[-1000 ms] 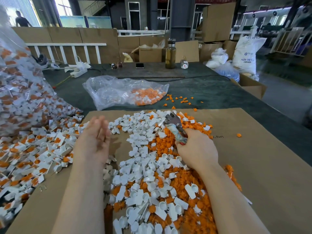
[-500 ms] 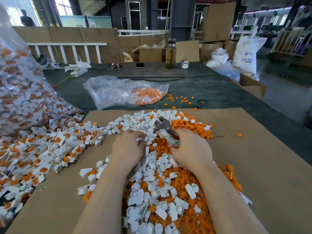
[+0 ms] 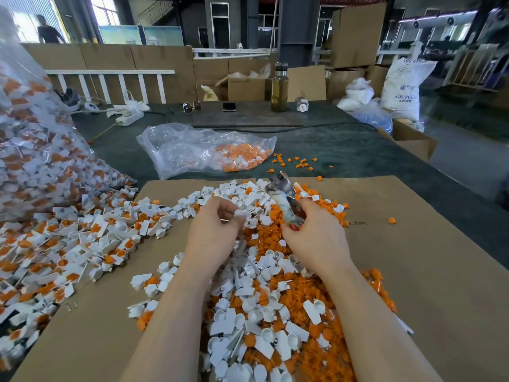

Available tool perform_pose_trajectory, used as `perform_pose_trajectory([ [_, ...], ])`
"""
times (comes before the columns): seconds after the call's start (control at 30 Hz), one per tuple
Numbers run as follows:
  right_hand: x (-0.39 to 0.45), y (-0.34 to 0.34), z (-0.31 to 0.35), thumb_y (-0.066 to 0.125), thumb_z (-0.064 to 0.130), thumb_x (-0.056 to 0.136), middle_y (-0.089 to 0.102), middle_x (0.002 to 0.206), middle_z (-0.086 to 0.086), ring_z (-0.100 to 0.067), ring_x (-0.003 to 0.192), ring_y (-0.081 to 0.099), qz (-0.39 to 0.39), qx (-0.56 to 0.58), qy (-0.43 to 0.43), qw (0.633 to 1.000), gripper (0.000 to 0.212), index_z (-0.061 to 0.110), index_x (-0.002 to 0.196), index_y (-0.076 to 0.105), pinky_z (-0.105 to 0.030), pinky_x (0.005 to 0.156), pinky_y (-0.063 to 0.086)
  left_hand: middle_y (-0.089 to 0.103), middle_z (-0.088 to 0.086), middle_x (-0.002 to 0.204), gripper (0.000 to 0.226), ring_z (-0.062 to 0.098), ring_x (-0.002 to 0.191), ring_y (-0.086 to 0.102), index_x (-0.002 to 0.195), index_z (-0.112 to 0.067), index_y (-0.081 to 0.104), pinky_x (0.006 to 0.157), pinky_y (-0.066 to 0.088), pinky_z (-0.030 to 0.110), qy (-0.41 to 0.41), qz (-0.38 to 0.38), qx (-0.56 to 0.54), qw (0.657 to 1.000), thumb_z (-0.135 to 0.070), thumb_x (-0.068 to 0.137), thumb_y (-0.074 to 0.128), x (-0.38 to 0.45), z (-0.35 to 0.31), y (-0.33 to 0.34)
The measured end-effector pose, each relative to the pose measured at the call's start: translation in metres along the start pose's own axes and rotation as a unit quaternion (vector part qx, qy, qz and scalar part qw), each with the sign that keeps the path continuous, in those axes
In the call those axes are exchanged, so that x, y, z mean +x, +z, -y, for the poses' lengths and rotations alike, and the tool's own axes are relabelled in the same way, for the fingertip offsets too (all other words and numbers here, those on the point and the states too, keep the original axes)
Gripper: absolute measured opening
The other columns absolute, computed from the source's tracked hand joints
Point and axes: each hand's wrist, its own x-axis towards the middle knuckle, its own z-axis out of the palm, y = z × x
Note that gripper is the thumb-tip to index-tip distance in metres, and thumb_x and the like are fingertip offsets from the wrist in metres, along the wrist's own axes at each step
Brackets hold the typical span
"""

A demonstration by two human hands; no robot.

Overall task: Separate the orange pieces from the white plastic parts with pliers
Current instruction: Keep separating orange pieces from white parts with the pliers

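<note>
My right hand (image 3: 314, 235) grips the handles of the pliers (image 3: 283, 193), whose metal jaws point up and away over the pile. My left hand (image 3: 213, 232) pinches a white plastic part (image 3: 242, 214) just left of the pliers, apart from the jaws. Beneath both hands lies a mixed heap of separated orange pieces (image 3: 278, 235) and white plastic parts (image 3: 261, 321) on a cardboard sheet (image 3: 427, 271). To the left spreads a pile of white parts with orange pieces still in them (image 3: 68, 244).
A big clear bag full of unsorted parts (image 3: 33, 150) leans at the left. A smaller clear bag (image 3: 203, 150) holding orange pieces lies on the green table beyond the cardboard. Loose orange pieces (image 3: 294, 161) are scattered nearby. A bottle (image 3: 279, 86), phone and boxes stand at the back.
My left hand came in from the left pile to the middle with a white part and now holds it up beside the pliers. My right hand tilted the pliers slightly.
</note>
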Motion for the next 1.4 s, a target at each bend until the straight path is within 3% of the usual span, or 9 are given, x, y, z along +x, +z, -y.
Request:
perform_pose_trajectory([
  [0.1, 0.0, -0.002, 0.001, 0.06, 0.027, 0.085, 0.055, 0.076, 0.018, 0.0, 0.065, 0.051, 0.002, 0.04, 0.016, 0.999, 0.014, 0.033, 0.094, 0.05, -0.019, 0.048, 0.031, 0.074, 0.001, 0.082, 0.016, 0.021, 0.079, 0.073, 0.099, -0.035, 0.06, 0.064, 0.059, 0.032, -0.018, 0.006, -0.11, 0.994, -0.018, 0.098, 0.059, -0.003, -0.003, 0.0],
  [0.27, -0.001, -0.004, 0.003, 0.06, 0.027, 0.085, 0.057, 0.072, 0.013, -0.005, 0.063, 0.054, -0.001, 0.078, 0.017, 0.997, 0.014, 0.032, 0.08, 0.048, -0.021, 0.048, 0.032, 0.075, 0.006, 0.085, 0.013, 0.031, 0.089, 0.071, 0.1, -0.03, 0.071, 0.088, 0.058, 0.049, -0.04, 0.024, -0.176, 0.983, -0.02, 0.093, 0.068, -0.005, -0.007, 0.0],
  [0.4, -0.002, -0.006, 0.004, 0.061, 0.025, 0.084, 0.057, 0.072, 0.014, -0.005, 0.064, 0.053, -0.005, 0.102, 0.014, 0.995, 0.02, 0.034, 0.077, 0.044, -0.02, 0.049, 0.031, 0.073, 0.014, 0.095, 0.024, 0.028, 0.084, 0.072, 0.103, -0.033, 0.07, 0.079, 0.06, 0.04, -0.028, 0.045, -0.122, 0.991, -0.027, 0.082, 0.08, -0.006, -0.008, -0.001],
  [0.53, -0.001, -0.006, 0.004, 0.061, 0.025, 0.085, 0.057, 0.072, 0.013, -0.007, 0.065, 0.054, 0.003, 0.123, 0.01, 0.992, 0.017, 0.032, 0.078, 0.047, -0.022, 0.052, 0.034, 0.076, -0.004, 0.076, 0.015, 0.004, 0.059, 0.07, 0.103, -0.025, 0.069, 0.048, 0.054, 0.018, -0.035, 0.049, -0.12, 0.991, -0.033, 0.091, 0.07, -0.008, -0.014, 0.002],
  [0.63, -0.002, -0.005, 0.005, 0.061, 0.024, 0.086, 0.056, 0.07, 0.01, -0.009, 0.063, 0.054, 0.001, 0.123, 0.008, 0.992, 0.017, 0.029, 0.076, 0.048, -0.024, 0.053, 0.036, 0.074, -0.007, 0.069, 0.016, -0.002, 0.05, 0.064, 0.094, -0.025, 0.072, 0.04, 0.042, 0.012, -0.037, 0.056, -0.137, 0.988, -0.039, 0.093, 0.063, -0.011, -0.016, 0.003],
  [0.83, -0.002, -0.006, 0.006, 0.061, 0.022, 0.086, 0.059, 0.074, 0.009, -0.011, 0.068, 0.056, 0.001, 0.166, 0.009, 0.986, 0.011, 0.027, 0.082, 0.052, -0.029, 0.057, 0.043, 0.067, -0.023, 0.084, 0.012, -0.001, 0.085, 0.062, 0.078, -0.043, 0.07, 0.061, 0.041, 0.02, -0.019, 0.025, -0.08, 0.996, -0.044, 0.089, 0.068, -0.011, -0.016, 0.003],
  [1.07, -0.002, -0.006, 0.004, 0.064, 0.025, 0.088, 0.057, 0.071, 0.014, -0.002, 0.064, 0.054, -0.027, 0.174, -0.004, 0.984, 0.011, 0.029, 0.083, 0.056, -0.02, 0.055, 0.036, 0.074, -0.007, 0.069, 0.005, 0.002, 0.06, 0.068, 0.088, -0.024, 0.074, 0.057, 0.047, 0.015, -0.045, 0.009, -0.151, 0.987, -0.028, 0.091, 0.072, -0.012, -0.017, 0.007],
  [1.27, -0.002, -0.005, 0.006, 0.069, 0.031, 0.086, 0.061, 0.085, 0.019, 0.0, 0.079, 0.058, -0.049, 0.176, 0.004, 0.983, 0.017, 0.03, 0.097, 0.057, -0.024, 0.065, 0.05, 0.077, 0.003, 0.077, 0.004, 0.018, 0.075, 0.076, 0.089, -0.011, 0.071, 0.075, 0.062, 0.033, -0.08, 0.015, -0.241, 0.967, -0.01, 0.091, 0.069, -0.014, -0.02, 0.011],
  [1.4, -0.003, -0.005, 0.007, 0.071, 0.029, 0.085, 0.062, 0.08, 0.018, 0.0, 0.076, 0.059, -0.059, 0.179, -0.018, 0.982, 0.015, 0.033, 0.089, 0.057, -0.02, 0.061, 0.045, 0.077, 0.0, 0.077, 0.003, 0.016, 0.075, 0.075, 0.085, -0.015, 0.074, 0.071, 0.062, 0.028, -0.075, 0.017, -0.24, 0.968, -0.013, 0.087, 0.074, -0.015, -0.021, 0.012],
])
